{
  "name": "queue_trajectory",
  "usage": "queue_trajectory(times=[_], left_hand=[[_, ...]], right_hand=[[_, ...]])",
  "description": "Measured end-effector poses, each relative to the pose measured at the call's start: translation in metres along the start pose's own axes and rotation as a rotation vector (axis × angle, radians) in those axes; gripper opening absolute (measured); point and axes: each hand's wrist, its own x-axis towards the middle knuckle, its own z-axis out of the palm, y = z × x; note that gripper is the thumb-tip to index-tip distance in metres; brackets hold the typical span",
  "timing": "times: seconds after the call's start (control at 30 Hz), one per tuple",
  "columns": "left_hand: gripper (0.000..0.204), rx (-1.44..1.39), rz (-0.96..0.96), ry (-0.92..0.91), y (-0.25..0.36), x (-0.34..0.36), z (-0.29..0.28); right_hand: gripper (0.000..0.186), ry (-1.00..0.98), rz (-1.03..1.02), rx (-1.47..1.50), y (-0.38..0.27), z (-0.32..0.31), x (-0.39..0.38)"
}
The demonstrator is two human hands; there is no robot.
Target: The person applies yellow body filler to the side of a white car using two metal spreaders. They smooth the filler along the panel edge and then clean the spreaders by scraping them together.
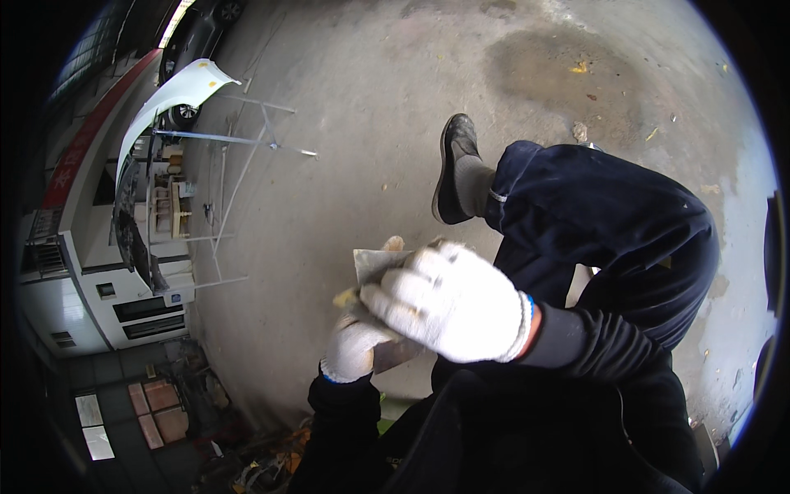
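Observation:
My right hand [461, 300], in a white knitted glove, lies closed over my left hand with its fingers curled. Below it and to the left, my left hand [352, 350] wears a matching glove; most of its fingers are hidden. A thin, straight-edged grey plate [377, 263], like a putty spreader, sticks out past my right fingertips. Yellowish paste [346, 298] shows beside the left hand's fingers. A brownish flat piece [397, 356] appears under the right palm, next to the left wrist. Whether it belongs to the same plate, I cannot tell.
My bent leg in dark trousers [609, 206] and a dark shoe [457, 169] extend right of the hands. At left, a white curved car panel [177, 89] hangs on a metal stand [239, 140]. A dark car [197, 45] is behind it. Clutter [263, 473] lies lower left.

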Motion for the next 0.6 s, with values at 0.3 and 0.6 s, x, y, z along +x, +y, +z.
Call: queue_trajectory(times=[0.3, 0.6], left_hand=[[0.076, 0.745, 0.222, -0.07, -0.009, -0.002, -0.001], [0.057, 1.13, 0.237, 0.074, -0.018, -0.011, 0.008]], right_hand=[[0.046, 0.032, -0.032, 0.049, 0.004, -0.003, 0.005], [0.055, -0.037, -0.001, -0.045, 0.013, -0.009, 0.002]])
